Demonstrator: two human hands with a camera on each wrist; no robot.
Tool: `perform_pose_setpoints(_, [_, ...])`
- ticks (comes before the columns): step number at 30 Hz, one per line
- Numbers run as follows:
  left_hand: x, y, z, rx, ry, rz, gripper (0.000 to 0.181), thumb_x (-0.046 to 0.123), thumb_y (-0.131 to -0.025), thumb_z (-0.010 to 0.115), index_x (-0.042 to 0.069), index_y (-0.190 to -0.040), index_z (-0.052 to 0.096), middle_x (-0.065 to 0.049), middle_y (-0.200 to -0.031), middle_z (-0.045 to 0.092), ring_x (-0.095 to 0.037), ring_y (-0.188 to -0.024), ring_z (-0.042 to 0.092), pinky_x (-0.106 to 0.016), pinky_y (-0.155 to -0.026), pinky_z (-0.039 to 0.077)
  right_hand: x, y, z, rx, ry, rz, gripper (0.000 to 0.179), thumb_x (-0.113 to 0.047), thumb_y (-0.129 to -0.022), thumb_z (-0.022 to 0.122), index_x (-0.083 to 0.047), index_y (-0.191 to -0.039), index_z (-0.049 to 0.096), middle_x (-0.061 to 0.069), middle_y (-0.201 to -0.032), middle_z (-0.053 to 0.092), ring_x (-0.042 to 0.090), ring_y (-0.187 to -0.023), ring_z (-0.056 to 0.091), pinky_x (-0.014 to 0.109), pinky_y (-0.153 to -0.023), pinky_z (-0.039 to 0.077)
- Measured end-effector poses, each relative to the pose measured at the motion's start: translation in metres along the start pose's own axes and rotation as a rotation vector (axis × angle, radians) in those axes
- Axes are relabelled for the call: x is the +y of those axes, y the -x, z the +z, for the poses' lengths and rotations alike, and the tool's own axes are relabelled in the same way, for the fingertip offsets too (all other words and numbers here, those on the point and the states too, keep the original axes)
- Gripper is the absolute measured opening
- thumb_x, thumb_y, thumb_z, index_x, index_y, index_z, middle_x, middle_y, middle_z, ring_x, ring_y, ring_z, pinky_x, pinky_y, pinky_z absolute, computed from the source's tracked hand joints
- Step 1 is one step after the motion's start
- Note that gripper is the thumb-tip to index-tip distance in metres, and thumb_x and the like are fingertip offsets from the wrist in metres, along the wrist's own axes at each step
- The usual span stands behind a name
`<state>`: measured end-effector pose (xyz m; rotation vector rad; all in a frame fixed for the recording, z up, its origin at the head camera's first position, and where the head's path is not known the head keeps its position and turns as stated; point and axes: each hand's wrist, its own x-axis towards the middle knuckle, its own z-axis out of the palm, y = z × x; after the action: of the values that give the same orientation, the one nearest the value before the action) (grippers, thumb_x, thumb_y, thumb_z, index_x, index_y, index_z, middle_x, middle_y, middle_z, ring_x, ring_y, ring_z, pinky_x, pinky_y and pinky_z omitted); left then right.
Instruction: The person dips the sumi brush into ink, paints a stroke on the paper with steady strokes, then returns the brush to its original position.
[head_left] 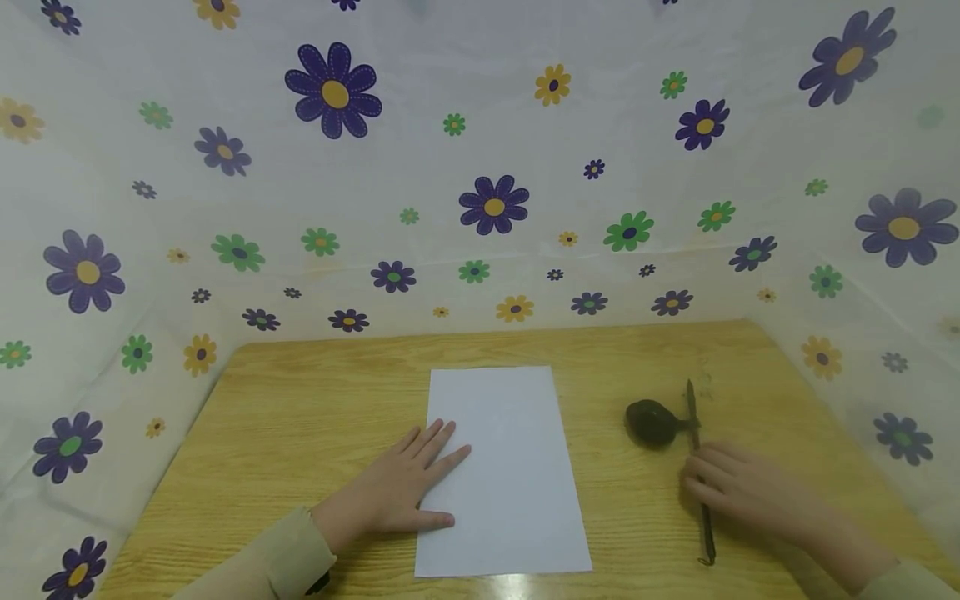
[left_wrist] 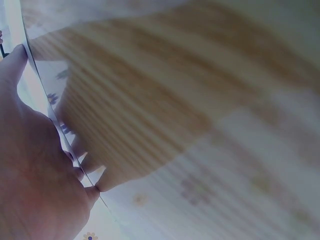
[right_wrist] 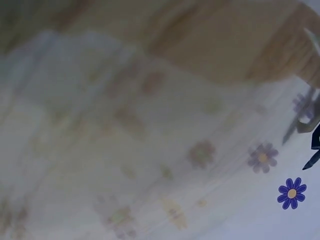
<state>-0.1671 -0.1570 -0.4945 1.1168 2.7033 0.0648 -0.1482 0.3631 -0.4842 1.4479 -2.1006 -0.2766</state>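
Note:
A white sheet of paper [head_left: 510,467] lies on the wooden table. My left hand [head_left: 397,483] rests on its left edge with fingers spread; the left wrist view shows this hand [left_wrist: 40,165] along the paper's edge. To the right, a dark, slender calligraphy brush [head_left: 705,521] lies across the narrow end of a dark oval dish [head_left: 651,422], its tip pointing away and a small loop at the near end. My right hand [head_left: 750,492] pinches the brush's shaft between thumb and fingers. In the right wrist view only the dark brush tip [right_wrist: 311,161] shows at the right edge; the hand is out of sight.
The yellowish wood-grain table [head_left: 315,400] extends around the paper. A white cloth [head_left: 420,167] printed with purple, green and yellow flowers hangs behind the table and along both sides.

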Motion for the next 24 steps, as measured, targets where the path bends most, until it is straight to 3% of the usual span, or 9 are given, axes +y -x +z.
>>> perform_pose_setpoints(3, [0.000,0.000,0.000,-0.002,-0.001,-0.002,0.092,0.077,-0.099,0.047,0.025,-0.171,0.021,-0.016,-0.180,0.009,-0.036,-0.167,0.012,-0.056,-0.134,0.023,0.001,0.001,-0.001,0.014,0.005,0.001,0.058,0.004,-0.108,0.011,-0.016,-0.106,0.066,0.000,-0.103,0.070,0.020,-0.095,0.065,0.040,-0.091,0.052])
perform_pose_setpoints(5, [0.000,0.000,0.000,-0.002,-0.006,-0.004,0.092,0.077,-0.099,0.046,0.025,-0.172,0.021,-0.016,-0.180,0.009,-0.036,-0.167,0.012,-0.056,-0.134,0.023,0.003,0.002,-0.001,0.024,0.007,-0.003,0.058,0.006,-0.106,0.012,-0.014,-0.107,0.066,0.003,-0.103,0.072,0.023,-0.095,0.067,0.042,-0.112,0.048])
perform_pose_setpoints(8, [0.000,0.000,0.000,-0.002,-0.009,-0.004,0.092,0.077,-0.099,0.047,0.025,-0.171,0.021,-0.016,-0.180,0.009,-0.036,-0.167,0.012,-0.056,-0.134,0.023,0.007,0.004,-0.004,0.043,0.011,-0.011,0.056,0.008,-0.103,0.014,-0.011,-0.109,0.066,0.009,-0.104,0.075,0.027,-0.094,0.069,0.041,-0.136,0.019])
perform_pose_setpoints(10, [0.000,0.000,0.000,-0.003,-0.010,-0.003,0.092,0.077,-0.099,0.047,0.025,-0.171,0.022,-0.016,-0.180,0.009,-0.036,-0.167,0.012,-0.056,-0.134,0.023,0.010,0.004,-0.006,0.050,0.020,-0.014,0.055,0.008,-0.102,0.014,-0.009,-0.111,0.066,0.012,-0.105,0.076,0.030,-0.094,0.070,0.039,-0.137,-0.001])
perform_pose_setpoints(17, [0.000,0.000,0.000,-0.007,-0.009,-0.002,0.092,0.077,-0.099,0.046,0.025,-0.172,0.021,-0.016,-0.180,0.008,-0.036,-0.167,0.011,-0.055,-0.134,0.022,0.014,0.000,-0.017,0.045,0.060,-0.008,0.058,0.006,-0.108,0.007,-0.010,-0.114,0.063,0.013,-0.108,0.077,0.030,-0.094,0.072,0.038,-0.137,-0.001])
perform_pose_setpoints(24, [0.000,0.000,-0.001,-0.015,-0.009,-0.003,0.093,0.077,-0.100,0.046,0.025,-0.172,0.020,-0.016,-0.180,0.007,-0.036,-0.167,0.010,-0.055,-0.135,0.021,0.016,-0.007,-0.024,0.084,0.034,0.006,0.055,0.003,-0.108,0.010,-0.009,-0.114,0.064,0.016,-0.109,0.075,0.031,-0.093,0.069,0.035,-0.137,0.000])
